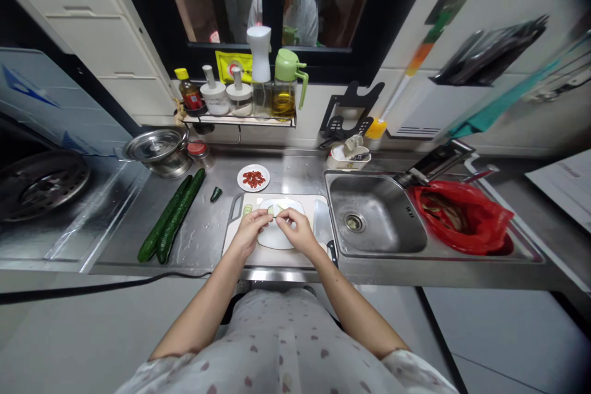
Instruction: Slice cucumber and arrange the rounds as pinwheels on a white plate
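My left hand (250, 231) and my right hand (299, 234) meet over a white plate (277, 242), fingertips pinched close together. Between them is a thin, pale green cucumber slice (271, 211), which both hands appear to grip; its far side is partly hidden by the fingers. The plate rests on a light cutting board (256, 257). A few cucumber slices (248, 209) lie on the board beyond my left hand. On the board's right side lies a kitchen knife (321, 221), its black handle toward me, near my right wrist.
Two whole cucumbers (178, 218) and a cut cucumber end (215, 194) lie to the left. Behind the board stands a small plate (253, 187) of red pieces. A sink (378, 215) and a red bag (480, 237) are right; a lidded pot (159, 151) stands back left.
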`<move>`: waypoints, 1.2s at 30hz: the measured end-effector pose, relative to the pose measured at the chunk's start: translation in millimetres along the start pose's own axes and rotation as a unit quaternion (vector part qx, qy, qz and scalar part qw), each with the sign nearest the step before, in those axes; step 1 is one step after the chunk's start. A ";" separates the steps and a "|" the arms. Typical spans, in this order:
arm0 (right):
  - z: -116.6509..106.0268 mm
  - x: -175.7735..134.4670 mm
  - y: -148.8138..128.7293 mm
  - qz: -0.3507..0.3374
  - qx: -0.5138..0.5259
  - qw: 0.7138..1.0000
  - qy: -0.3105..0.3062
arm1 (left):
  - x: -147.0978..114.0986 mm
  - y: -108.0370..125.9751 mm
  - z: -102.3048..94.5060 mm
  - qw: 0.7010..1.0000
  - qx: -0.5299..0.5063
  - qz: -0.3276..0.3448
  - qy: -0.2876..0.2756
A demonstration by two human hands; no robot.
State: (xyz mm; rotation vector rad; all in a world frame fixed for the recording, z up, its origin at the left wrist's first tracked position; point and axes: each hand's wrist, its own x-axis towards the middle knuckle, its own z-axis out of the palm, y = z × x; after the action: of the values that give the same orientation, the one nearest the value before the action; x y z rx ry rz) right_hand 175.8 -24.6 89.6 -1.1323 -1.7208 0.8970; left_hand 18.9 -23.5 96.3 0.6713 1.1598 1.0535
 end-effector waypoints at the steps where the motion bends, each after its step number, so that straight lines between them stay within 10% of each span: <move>1: 1.0 -0.1 0.1 0.012 0.009 1.000 0.004 | -0.3 -0.4 1.0 1.000 -0.001 0.006 0.008; 15: 9.0 -2.4 22.5 0.120 0.113 0.986 0.005 | 8.2 -12.7 5.5 0.999 -0.050 0.008 0.013; 36: -13.1 51.6 111.2 0.085 -0.081 0.986 -0.118 | 97.9 -58.2 4.2 0.996 0.026 -0.031 0.074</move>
State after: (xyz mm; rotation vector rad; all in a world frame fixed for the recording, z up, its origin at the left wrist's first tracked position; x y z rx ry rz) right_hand 212.0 61.7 9.4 -1.3409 -1.9391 1.0462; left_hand 45.1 43.8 8.1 0.6017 1.3329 1.0361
